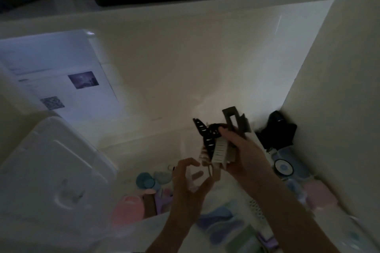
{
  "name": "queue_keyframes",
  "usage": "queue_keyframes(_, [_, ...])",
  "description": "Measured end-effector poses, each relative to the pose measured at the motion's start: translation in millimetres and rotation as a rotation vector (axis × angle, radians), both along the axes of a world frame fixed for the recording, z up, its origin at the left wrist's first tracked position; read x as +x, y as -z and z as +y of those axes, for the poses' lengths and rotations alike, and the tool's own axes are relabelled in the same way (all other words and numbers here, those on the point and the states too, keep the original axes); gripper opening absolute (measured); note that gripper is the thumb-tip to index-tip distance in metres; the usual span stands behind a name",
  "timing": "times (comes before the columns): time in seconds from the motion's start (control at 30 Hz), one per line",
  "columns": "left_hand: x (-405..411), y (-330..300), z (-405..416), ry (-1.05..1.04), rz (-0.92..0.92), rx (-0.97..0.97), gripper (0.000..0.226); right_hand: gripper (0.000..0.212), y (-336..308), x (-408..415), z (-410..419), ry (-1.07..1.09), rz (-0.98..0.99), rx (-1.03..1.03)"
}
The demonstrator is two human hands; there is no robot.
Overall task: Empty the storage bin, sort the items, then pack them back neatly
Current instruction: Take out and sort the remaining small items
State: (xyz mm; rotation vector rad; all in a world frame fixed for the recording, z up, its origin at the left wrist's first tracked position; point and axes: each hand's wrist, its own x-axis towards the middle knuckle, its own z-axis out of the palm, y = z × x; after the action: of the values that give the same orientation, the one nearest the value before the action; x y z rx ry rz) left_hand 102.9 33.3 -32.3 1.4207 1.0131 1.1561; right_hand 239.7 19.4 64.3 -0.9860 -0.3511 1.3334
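Note:
My right hand (244, 150) grips a bunch of hair claw clips above the white surface: a black one (202, 131), a grey rectangular one (236, 121) and a cream one (220, 153). My left hand (188, 183) hovers just below the bunch with its fingers spread and curved, holding nothing. Small pastel items lie beneath the hands: a teal round one (145, 179), a pink one (125, 209) and a purple one (162, 199). The scene is dim and blurred.
A white storage bin lid (51, 181) lies at the left. A printed sheet (61, 80) leans behind it. A black object (277, 129) sits in the right corner by the wall, with a round blue item (283, 167) and pink and blue packets nearby.

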Motion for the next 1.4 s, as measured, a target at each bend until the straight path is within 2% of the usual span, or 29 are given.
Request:
queue_keyframes(0.07, [-6, 6, 1, 0.069, -0.143, -0.081, 0.043, 0.036, 6, 12, -1, -0.006, -0.086, -0.054])
queue_keyframes(0.2, [-5, 9, 1, 0.143, -0.172, -0.087, 0.069, 0.044, 17, 19, -3, -0.062, -0.188, -0.114])
queue_keyframes(0.37, [-9, 16, -2, 0.161, -0.226, -0.234, 0.098, 0.029, 22, 10, -2, -0.166, -0.339, -0.102])
queue_keyframes(0.53, [-9, 20, -5, 0.162, -0.203, -0.226, 0.1, 0.022, 22, 5, -2, -0.182, -0.483, -0.087])
queue_keyframes(0.73, [-8, 20, -7, 0.184, -0.201, -0.191, 0.097, 0.019, 26, 5, -3, -0.208, -0.526, -0.075])
queue_keyframes(0.9, [-9, 20, -5, 0.151, -0.136, -0.169, 0.098, 0.035, 32, 3, -7, -0.154, -0.6, -0.132])
queue_keyframes(1.0, [-10, 22, -1, 0.126, -0.114, -0.154, 0.099, 0.034, 37, 4, -9, -0.11, -0.775, -0.1])
queue_keyframes(1.1, [-9, 23, 0, 0.132, -0.154, -0.169, 0.097, 0.035, 41, 6, -12, -0.068, -1.166, -0.153])
queue_keyframes(1.17, [-10, 24, 0, 0.145, -0.153, -0.155, 0.092, 0.038, 40, 5, -15, -0.057, -1.344, -0.2])
queue_keyframes(1.3, [-11, 25, -2, 0.15, -0.156, -0.157, 0.08, 0.039, 40, 7, -16, -0.052, -1.388, -0.22])
queue_keyframes(1.4, [-12, 23, -3, 0.167, -0.139, -0.133, 0.077, 0.032, 38, 10, -9, 0.05, -1.401, -0.161])
